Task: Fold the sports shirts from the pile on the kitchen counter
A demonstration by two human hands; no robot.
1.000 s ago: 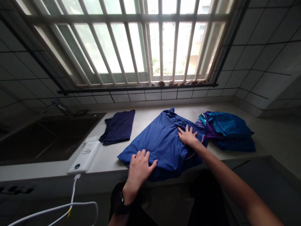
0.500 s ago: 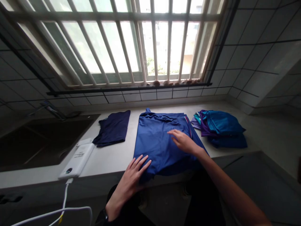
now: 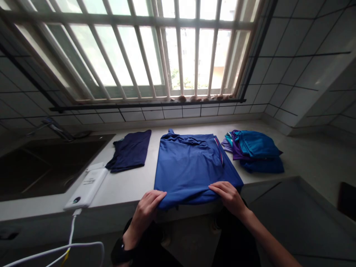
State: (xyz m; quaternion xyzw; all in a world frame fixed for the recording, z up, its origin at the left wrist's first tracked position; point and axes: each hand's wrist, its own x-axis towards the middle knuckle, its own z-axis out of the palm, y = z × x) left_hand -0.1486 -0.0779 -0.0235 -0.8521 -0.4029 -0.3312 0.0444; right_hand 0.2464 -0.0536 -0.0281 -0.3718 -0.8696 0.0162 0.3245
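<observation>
My left hand (image 3: pixel 146 205) and right hand (image 3: pixel 228 194) each pinched the near hem of the smooth royal-blue fabric shirt (image 3: pixel 190 167), fingers curled closed on it. It lay flat on the pale stone countertop (image 3: pixel 126 185), its hem overhanging the edge, between a folded navy cloth (image 3: pixel 130 150) and a stack of folded teal and purple garments (image 3: pixel 254 150).

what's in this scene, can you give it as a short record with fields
left hand: pinching the near left corner of the blue shirt
right hand: gripping the shirt's near right edge
blue shirt: spread flat on the counter, hem over the front edge
left of shirt: folded navy garment, white power bank with cable, sink
right of shirt: pile of blue and purple clothes
behind: barred window
</observation>
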